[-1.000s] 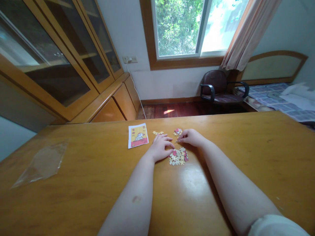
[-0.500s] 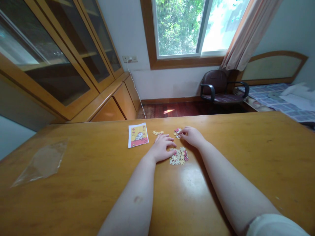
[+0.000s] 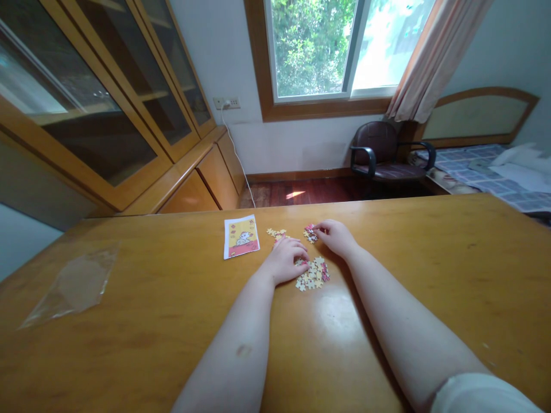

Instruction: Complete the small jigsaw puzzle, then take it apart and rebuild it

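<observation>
My left hand [image 3: 284,261] rests palm-down at the left edge of a loose pile of jigsaw puzzle pieces [image 3: 314,275], pale, yellow and pink. Its fingers are bent, with a gap between thumb and fingertips, and they cover part of the pile. Farther back, my right hand [image 3: 334,236] has its fingertips pinched at the edge of a smaller heap of pink and white puzzle pieces [image 3: 309,233]; a piece seems to be in them, though it is mostly hidden. A few yellow and pink pieces [image 3: 276,233] lie just beyond my left hand. Left of them is a picture card [image 3: 241,237] with a white cartoon animal.
The wooden table [image 3: 150,344] spreads under both arms. A clear plastic bag [image 3: 75,281] lies flat at the left. Beyond the table's far edge are a glass-door cabinet [image 3: 189,166], an armchair [image 3: 381,152] and a bed [image 3: 469,166].
The fingers of my left hand have curled in toward the thumb over the pile, uncovering some pieces behind it. My right hand has shifted very slightly at the small heap.
</observation>
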{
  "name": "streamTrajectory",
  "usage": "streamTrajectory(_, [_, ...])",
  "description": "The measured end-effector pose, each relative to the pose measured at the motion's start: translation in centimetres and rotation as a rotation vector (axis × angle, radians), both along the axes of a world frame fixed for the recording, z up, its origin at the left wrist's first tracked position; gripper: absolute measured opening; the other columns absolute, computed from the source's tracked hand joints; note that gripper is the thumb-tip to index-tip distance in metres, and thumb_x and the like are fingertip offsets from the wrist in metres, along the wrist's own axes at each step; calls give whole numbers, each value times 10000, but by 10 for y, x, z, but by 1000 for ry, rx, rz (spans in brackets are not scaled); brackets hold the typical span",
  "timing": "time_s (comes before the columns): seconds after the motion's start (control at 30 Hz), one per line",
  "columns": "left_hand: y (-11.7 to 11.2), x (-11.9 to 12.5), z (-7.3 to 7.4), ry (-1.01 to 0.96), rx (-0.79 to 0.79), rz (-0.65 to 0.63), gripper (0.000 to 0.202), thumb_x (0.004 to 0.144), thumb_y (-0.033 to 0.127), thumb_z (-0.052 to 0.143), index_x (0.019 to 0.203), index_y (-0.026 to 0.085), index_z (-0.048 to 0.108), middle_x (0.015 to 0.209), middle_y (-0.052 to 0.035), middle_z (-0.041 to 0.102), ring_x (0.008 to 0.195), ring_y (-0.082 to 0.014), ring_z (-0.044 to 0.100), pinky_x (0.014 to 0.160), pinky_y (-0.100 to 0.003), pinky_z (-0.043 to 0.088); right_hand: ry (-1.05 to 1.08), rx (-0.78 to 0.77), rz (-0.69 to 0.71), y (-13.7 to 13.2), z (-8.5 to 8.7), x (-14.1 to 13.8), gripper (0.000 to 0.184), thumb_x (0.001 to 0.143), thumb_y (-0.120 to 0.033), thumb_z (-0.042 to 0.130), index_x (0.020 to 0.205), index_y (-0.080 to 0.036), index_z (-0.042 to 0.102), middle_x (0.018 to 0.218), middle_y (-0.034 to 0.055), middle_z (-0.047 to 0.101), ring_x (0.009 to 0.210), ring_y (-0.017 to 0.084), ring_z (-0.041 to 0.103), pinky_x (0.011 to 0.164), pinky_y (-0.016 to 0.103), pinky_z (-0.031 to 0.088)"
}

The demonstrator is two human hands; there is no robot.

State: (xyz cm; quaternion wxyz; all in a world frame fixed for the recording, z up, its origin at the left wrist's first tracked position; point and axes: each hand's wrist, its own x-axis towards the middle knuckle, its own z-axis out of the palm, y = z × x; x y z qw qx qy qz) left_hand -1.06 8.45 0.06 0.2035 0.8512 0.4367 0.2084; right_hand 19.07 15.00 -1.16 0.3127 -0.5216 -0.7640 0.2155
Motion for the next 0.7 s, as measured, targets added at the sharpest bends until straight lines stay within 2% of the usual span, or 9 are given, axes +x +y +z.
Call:
streamTrajectory(0.1, [1, 0, 1, -16, -7, -6, 73, 769, 304, 671, 785, 241, 704, 848, -3, 700, 905, -184, 597, 955, -357, 408, 21, -15, 19, -1, 1, -1, 179, 823, -287, 600, 849, -186, 744, 752, 40, 681, 681, 149, 563, 672, 263, 428])
streamTrajectory(0.2, [3, 0, 1, -26, -49, 16, 73, 778, 287, 662, 788, 238, 715, 795, 0, 699, 827, -172, 597, 868, -324, 445, 44, -69, 101, -3, 1, -3, 183, 819, -293, 597, 838, -181, 740, 751, 31, 685, 667, 141, 560, 656, 257, 422])
streamTrajectory(0.33, [6, -1, 0, -28, -88, 42, 126, 814, 286, 630, 861, 253, 742, 815, -6, 713, 836, -175, 610, 853, -315, 458, 48, -151, 186, -5, 0, -5, 185, 812, -287, 595, 840, -172, 737, 747, 23, 691, 644, 135, 557, 629, 248, 419])
streamTrajectory(0.5, [8, -2, 0, -42, -106, 53, 206, 871, 251, 562, 975, 260, 739, 833, -1, 733, 850, -173, 625, 855, -308, 471, 32, -143, 167, -4, -2, -4, 187, 812, -297, 598, 827, -177, 741, 736, 19, 687, 644, 134, 556, 627, 245, 417])
streamTrajectory(0.6, [7, -3, 1, -115, -112, 115, 265, 889, 232, 524, 1081, 243, 707, 868, -8, 733, 856, -167, 635, 845, -294, 482, 36, -126, 167, -3, -2, -5, 194, 816, -300, 594, 824, -176, 743, 721, 19, 679, 642, 134, 551, 625, 248, 415])
streamTrajectory(0.7, [8, -4, 1, -158, -88, 206, 280, 879, 253, 536, 1108, 237, 696, 877, -19, 722, 842, -167, 640, 819, -290, 494, 54, -137, 182, -4, 1, -6, 186, 810, -284, 595, 827, -172, 743, 720, 21, 679, 640, 133, 551, 623, 249, 418])
